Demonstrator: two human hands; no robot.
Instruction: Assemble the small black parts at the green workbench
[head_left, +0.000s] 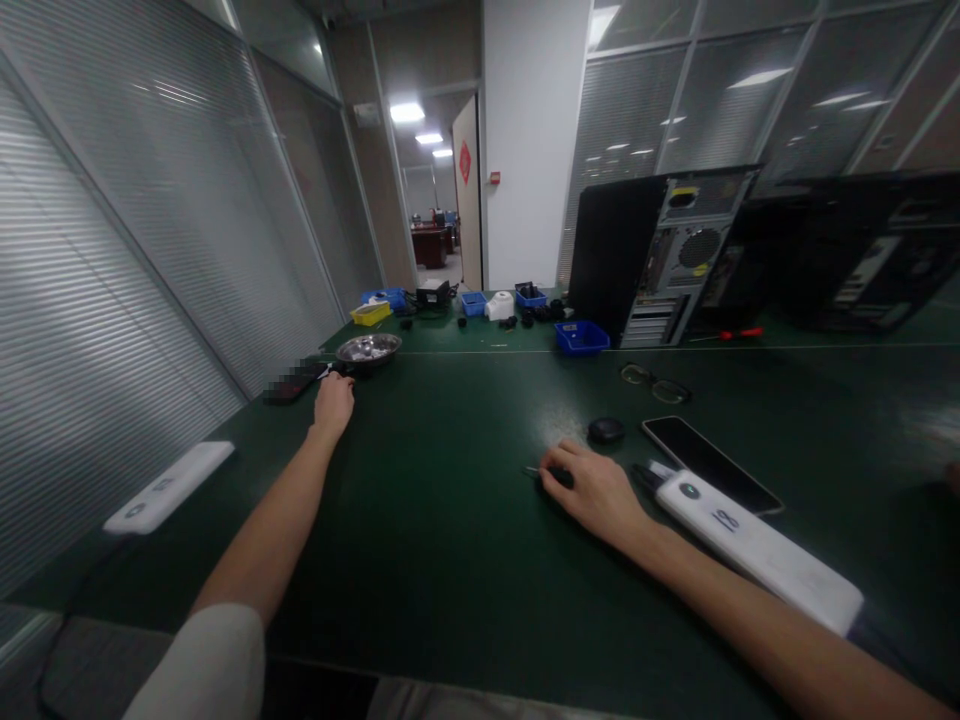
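My right hand [589,485] rests on the green table [450,560], its fingers closed on a small screwdriver [532,470]. The thin metal shaft points left, and a dark handle shows under the fingers. Farther off on the left, my left hand [334,402] reaches out with its fingers curled in. Whatever they may hold is hidden. Just beyond it stands a shiny metal bowl [368,347] with small pale pieces inside. A dark flat object [296,383], partly blurred out, lies left of that hand. A black computer mouse [606,430] sits just beyond my right hand.
Right of my right hand lie a phone [712,465] and a white power bank [761,550]; glasses [654,383] lie farther back. Another white bar [171,487] lies left. Blue bins [582,338], a yellow tray [370,314] and a computer tower [660,260] stand behind.
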